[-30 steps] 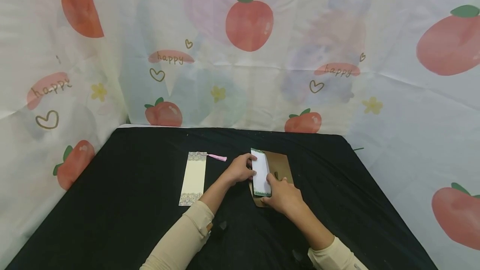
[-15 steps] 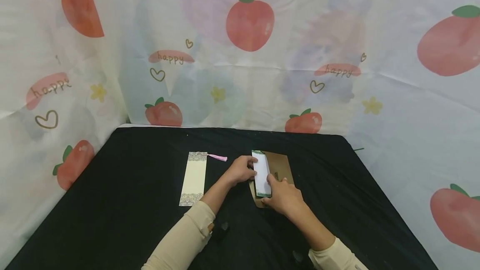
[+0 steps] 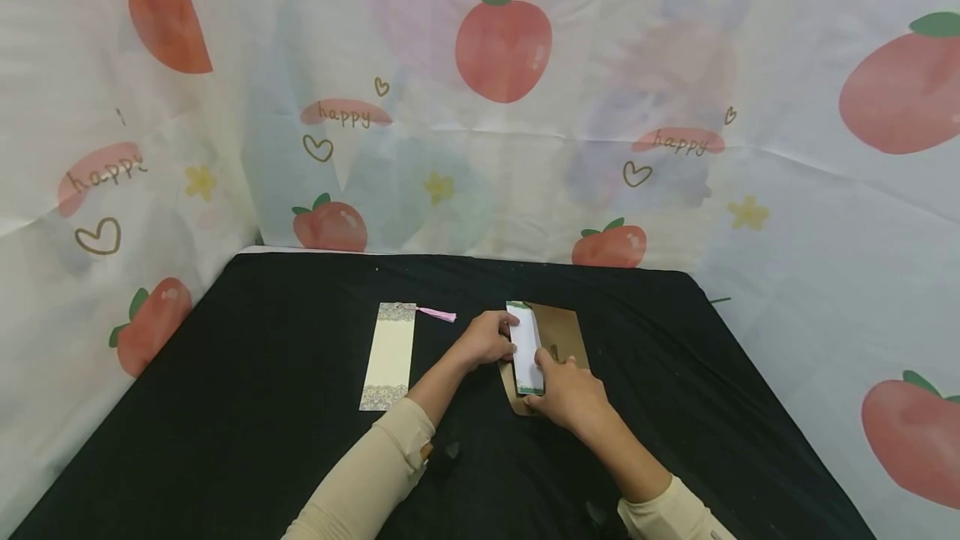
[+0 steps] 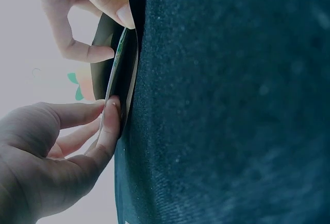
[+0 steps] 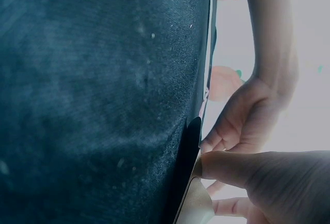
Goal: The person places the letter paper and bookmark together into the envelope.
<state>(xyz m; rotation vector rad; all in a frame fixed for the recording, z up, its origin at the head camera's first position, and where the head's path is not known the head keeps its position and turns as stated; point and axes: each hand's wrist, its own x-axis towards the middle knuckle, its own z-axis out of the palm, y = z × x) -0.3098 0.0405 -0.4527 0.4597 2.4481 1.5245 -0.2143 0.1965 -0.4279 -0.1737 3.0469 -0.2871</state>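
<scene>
A narrow white card [image 3: 527, 352] with green patterned ends lies over the left part of a brown paper envelope [image 3: 558, 325] in the head view. My left hand [image 3: 486, 340] pinches the card's left edge between thumb and fingers. In the left wrist view, the card's green-printed edge [image 4: 119, 51] shows between the envelope's parted layers. My right hand [image 3: 572, 394] grips the envelope near its lower right, thumb by the card. The right wrist view has the right thumb [image 5: 227, 166] pressing on the envelope's edge [image 5: 195, 203].
A cream bookmark [image 3: 390, 357] with lace-patterned ends and a pink tassel [image 3: 437, 315] lies left of the left hand. Black cloth [image 3: 247, 407] covers the table. Behind it hangs a white curtain [image 3: 525, 190] printed with peaches and hearts.
The white card has shifted slightly rightward and nearer over the envelope, with the left hand moving along. The right hand has stayed nearly still.
</scene>
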